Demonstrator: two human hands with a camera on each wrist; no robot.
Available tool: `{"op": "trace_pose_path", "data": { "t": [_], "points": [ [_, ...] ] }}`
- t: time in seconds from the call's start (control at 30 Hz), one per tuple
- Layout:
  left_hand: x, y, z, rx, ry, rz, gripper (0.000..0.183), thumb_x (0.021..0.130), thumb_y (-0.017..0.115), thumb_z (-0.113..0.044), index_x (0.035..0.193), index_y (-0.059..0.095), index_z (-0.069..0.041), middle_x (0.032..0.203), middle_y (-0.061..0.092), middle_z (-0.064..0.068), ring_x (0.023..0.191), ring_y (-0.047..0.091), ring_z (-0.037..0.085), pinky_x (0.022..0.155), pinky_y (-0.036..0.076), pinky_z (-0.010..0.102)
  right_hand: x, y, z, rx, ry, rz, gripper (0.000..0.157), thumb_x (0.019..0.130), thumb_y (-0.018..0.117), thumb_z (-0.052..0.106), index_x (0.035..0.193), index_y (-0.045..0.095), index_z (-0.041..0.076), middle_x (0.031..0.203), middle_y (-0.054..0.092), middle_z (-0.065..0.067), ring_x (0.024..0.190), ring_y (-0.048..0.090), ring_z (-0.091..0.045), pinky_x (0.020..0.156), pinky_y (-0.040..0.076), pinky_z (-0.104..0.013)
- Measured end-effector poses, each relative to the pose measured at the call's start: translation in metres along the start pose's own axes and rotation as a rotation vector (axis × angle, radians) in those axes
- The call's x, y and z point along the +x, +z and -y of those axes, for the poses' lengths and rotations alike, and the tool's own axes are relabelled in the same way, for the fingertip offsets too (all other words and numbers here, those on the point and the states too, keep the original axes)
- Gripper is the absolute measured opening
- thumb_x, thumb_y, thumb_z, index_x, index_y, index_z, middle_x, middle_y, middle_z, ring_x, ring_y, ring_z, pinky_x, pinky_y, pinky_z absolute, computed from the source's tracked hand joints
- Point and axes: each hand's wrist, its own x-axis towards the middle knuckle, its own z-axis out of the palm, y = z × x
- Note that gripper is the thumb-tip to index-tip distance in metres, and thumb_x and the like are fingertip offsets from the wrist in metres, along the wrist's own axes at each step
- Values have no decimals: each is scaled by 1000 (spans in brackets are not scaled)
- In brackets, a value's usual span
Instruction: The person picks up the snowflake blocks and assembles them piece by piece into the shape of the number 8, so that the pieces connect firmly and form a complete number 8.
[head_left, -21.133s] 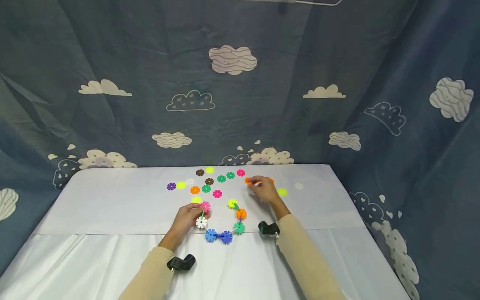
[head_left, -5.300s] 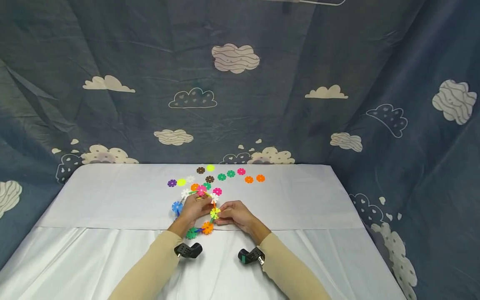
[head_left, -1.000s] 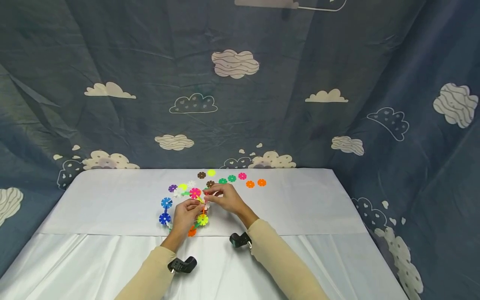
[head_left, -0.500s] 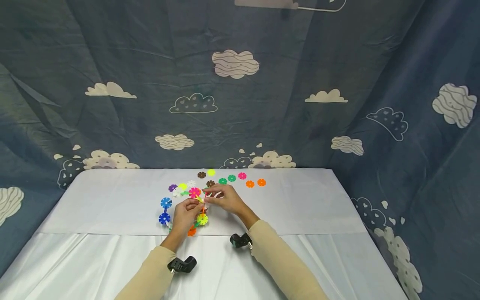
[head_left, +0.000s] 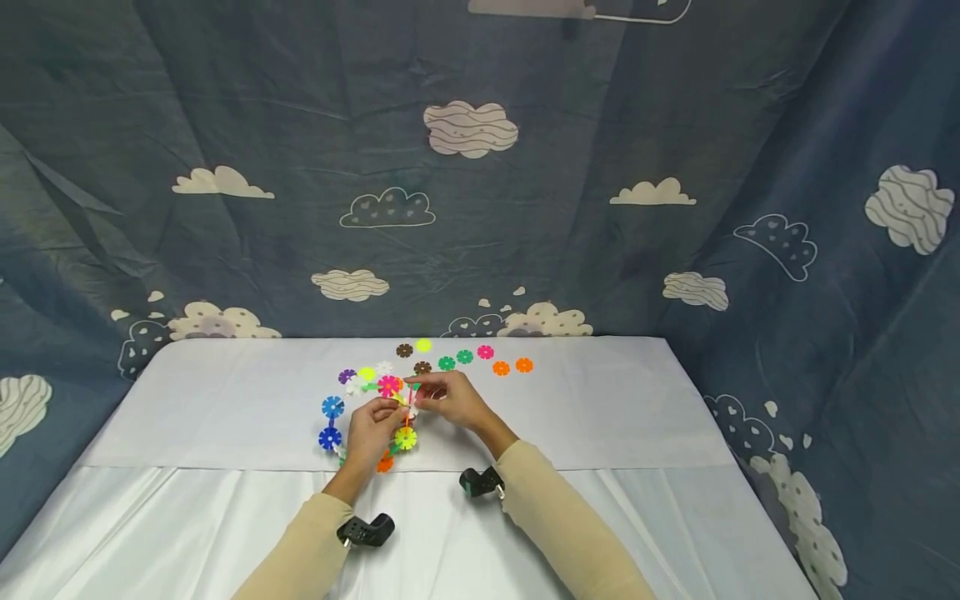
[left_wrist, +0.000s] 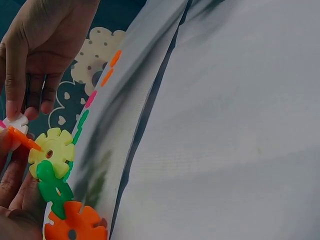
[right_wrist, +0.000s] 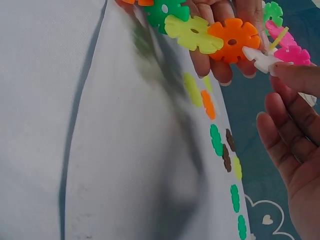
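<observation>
A chain of interlocking notched plastic discs curves between the two hands, with a blue disc (head_left: 333,407) on its far left and a yellow disc (head_left: 406,438) near the front. My left hand (head_left: 372,434) grips the chain beside an orange disc (right_wrist: 234,41). My right hand (head_left: 453,401) pinches a pink disc (head_left: 410,393) seen edge-on from the head, with the thumb against the adjoining white disc (right_wrist: 260,59). Another pink disc (head_left: 388,386) lies just left of the fingertips. Fingers partly hide the joints, so I cannot tell how fully the pieces are slotted.
Loose discs lie along the back of the white-covered table (head_left: 585,417): brown (head_left: 404,350), green (head_left: 465,357), pink (head_left: 485,352), orange (head_left: 524,365), purple (head_left: 347,377) and others. A dark cloud-patterned curtain (head_left: 570,250) hangs behind and beside the table.
Compared with several seconds ago, the chain sits further left, and a pink disc from the table is now at the right fingertips. In the last second, only the right fingers shift slightly.
</observation>
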Motion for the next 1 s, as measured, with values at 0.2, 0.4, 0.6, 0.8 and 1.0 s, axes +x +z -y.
{"op": "trace_pose_path", "data": {
  "t": [0.2, 0.4, 0.6, 0.8, 1.0],
  "points": [
    [-6, -5, -10, 87, -11, 64, 26, 93, 64, -9, 112, 60, 9, 100, 70, 21, 83, 69, 18, 72, 57, 25, -6, -1, 19, 60, -16, -52, 35, 82, 68, -11, 117, 62, -11, 86, 67, -24, 80, 64, -32, 77, 55, -32],
    [-31, -29, -44, 532, 89, 237, 44, 93, 64, -20, 126, 56, 8, 116, 65, 20, 107, 63, 32, 89, 53, 42, -14, -6, 36, 122, 13, -84, 35, 83, 67, -11, 118, 59, -12, 88, 66, -28, 79, 64, -32, 74, 54, -31],
    [-23, -43, -91, 770, 517, 229, 28, 87, 73, -20, 107, 68, 0, 97, 70, 10, 93, 65, 28, 84, 52, 46, -14, -6, 34, 216, 51, -134, 31, 83, 68, -10, 111, 56, -13, 88, 66, -29, 78, 64, -27, 71, 51, -25],
    [19, -41, -104, 1047, 578, 416, 41, 83, 76, -30, 112, 67, -2, 108, 67, 12, 104, 60, 31, 93, 46, 49, -14, -2, 32, 323, 90, -154, 27, 82, 68, -13, 98, 46, -12, 89, 65, -32, 79, 64, -20, 70, 52, -19],
    [35, -32, -104, 1119, 468, 613, 46, 82, 76, -36, 110, 69, 0, 94, 68, 5, 81, 59, 16, 74, 53, 32, -17, 2, 34, 333, 67, -176, 32, 80, 69, -13, 91, 39, -10, 90, 66, -32, 78, 67, -18, 69, 51, -19]
  ]
}}
